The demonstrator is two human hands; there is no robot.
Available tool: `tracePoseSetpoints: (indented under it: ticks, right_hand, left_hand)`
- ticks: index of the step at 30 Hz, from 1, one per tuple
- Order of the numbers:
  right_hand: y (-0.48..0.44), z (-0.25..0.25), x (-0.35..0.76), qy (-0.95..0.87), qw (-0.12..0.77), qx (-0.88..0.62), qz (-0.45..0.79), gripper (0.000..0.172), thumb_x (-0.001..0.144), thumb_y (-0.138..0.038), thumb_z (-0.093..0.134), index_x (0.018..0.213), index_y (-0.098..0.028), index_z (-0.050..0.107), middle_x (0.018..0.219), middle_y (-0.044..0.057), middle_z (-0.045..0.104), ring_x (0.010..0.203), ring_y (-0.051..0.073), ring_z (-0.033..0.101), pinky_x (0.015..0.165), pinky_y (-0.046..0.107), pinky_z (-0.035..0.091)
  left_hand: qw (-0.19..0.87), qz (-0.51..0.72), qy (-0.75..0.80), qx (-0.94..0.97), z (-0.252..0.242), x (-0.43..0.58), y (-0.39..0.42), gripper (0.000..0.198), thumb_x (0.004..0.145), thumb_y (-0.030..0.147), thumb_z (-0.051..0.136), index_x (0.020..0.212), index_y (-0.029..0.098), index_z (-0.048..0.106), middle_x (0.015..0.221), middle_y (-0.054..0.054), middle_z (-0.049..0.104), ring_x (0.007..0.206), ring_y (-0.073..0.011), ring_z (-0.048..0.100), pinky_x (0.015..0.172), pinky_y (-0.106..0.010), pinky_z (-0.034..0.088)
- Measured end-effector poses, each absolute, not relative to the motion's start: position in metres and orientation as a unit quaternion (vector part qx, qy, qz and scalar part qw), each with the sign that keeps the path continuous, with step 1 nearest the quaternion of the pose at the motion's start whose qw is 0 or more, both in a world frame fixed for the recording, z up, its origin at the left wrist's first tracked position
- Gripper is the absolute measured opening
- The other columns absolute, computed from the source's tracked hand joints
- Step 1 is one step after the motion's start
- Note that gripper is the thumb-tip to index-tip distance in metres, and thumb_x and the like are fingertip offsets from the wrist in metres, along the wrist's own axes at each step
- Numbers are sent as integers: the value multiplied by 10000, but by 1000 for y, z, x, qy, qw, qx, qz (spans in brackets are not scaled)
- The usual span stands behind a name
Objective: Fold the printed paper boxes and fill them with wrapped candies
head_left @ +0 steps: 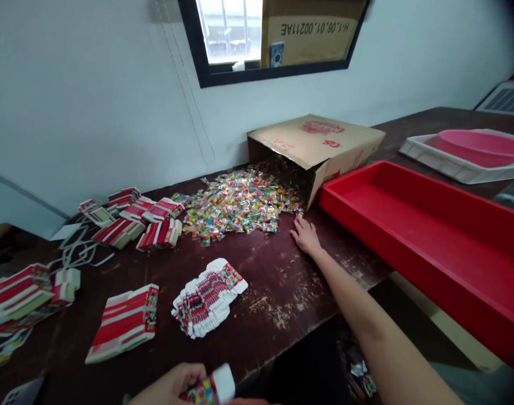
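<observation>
At the bottom edge, my left hand point(170, 387) is closed around a small carton point(212, 388) with a colourful printed side and a white open-looking end flap. My right hand point(306, 236) reaches out across the table, fingers stretched, its fingertips at the right front edge of a heap of small wrapped candies point(240, 202). Whether a packet is under those fingertips is too small to tell. Between my hands lies a fanned row of flat, folded cartons point(210, 298), and left of it a neat stack of flat cartons point(124, 320).
Behind the heap, an open cardboard box point(320, 138) lies on its side. A long red tray point(409, 225) occupies the right, beyond it a white tray point(459, 166) with a pink basin point(485, 146). Bundled cartons point(130, 219), white straps point(77, 250) and a phone point(25, 391) are at left.
</observation>
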State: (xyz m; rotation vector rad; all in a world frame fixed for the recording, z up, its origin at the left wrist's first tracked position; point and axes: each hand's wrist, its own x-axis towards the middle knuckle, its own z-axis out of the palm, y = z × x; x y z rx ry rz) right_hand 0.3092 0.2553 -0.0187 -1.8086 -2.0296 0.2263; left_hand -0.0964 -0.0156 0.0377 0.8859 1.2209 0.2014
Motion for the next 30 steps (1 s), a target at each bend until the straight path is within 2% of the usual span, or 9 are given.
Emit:
tracePoseSetpoints:
  ticks: [3,5,10,16,18,21,23,27,30]
  right_hand:
    - [193,-47,280,-739,199,-640,62,460,917,-297,489,1332,-99,476,1401,192,455,1294,303,374,1087,514,211]
    - [141,-63,259,-756,198,-623,35,514,920,-328,475,1383,-110,419,1365,174,489,1267,306,388,1088,529,213]
    - [54,-64,235,-786,186,-589,40,464,915,-334,470,1320,-110,505,1254,173,543,1165,308,445,1016,468,350]
    - [37,-49,238,-836,173,-515,82,515,912,-352,490,1365,-110,453,1442,169,398,1322,326,315,1062,502,317]
    - [15,-49,235,-859,177,-463,125,559,886,-369,536,1382,-134,430,1449,166,394,1308,331,333,1046,519,335]
    - [-22,-47,225,-868,211,-384,232,379,909,-234,492,1287,-232,525,1315,113,545,1142,263,496,949,453,433]
    - [-31,-39,215,-816,282,-387,325,298,933,-162,420,1162,-248,589,1150,79,634,994,197,572,854,350,484]
    - [6,-8,195,-632,420,-478,443,183,914,-264,508,1081,-211,560,972,49,655,875,167,618,776,278,498]
    - [40,15,184,-660,397,-482,417,88,890,-275,544,910,-211,600,844,19,633,793,160,585,749,289,479]
  left_hand:
    - [739,175,554,340,28,-79,-1,487,680,512,708,1047,222,574,935,-54,653,748,-194,615,599,-293,485]
    - [745,223,544,315,20,-57,12,467,743,514,656,1081,220,525,1030,-83,629,784,-196,634,552,-269,498]
    - [769,277,477,322,-5,2,38,424,736,392,689,1053,184,498,914,-68,617,743,-181,636,531,-262,533]
    - [764,264,488,329,-11,14,37,452,736,372,680,1090,171,482,875,-54,610,693,-165,633,480,-232,515]
    - [753,276,500,327,-9,4,33,441,736,376,677,1076,170,488,887,-56,610,702,-164,634,490,-236,519]
    - [741,286,515,322,-7,-9,28,432,740,371,667,1079,169,491,898,-56,609,729,-168,633,514,-245,526]
    - [734,282,522,332,-9,-10,25,455,743,356,659,1121,172,485,908,-55,609,732,-165,625,518,-245,527]
    - [686,268,525,426,-10,2,18,463,732,281,656,1157,160,517,945,-57,591,731,-148,585,487,-203,498]
    - [652,267,539,462,-9,9,10,499,742,257,640,1209,147,501,864,-40,566,712,-152,567,452,-191,470]
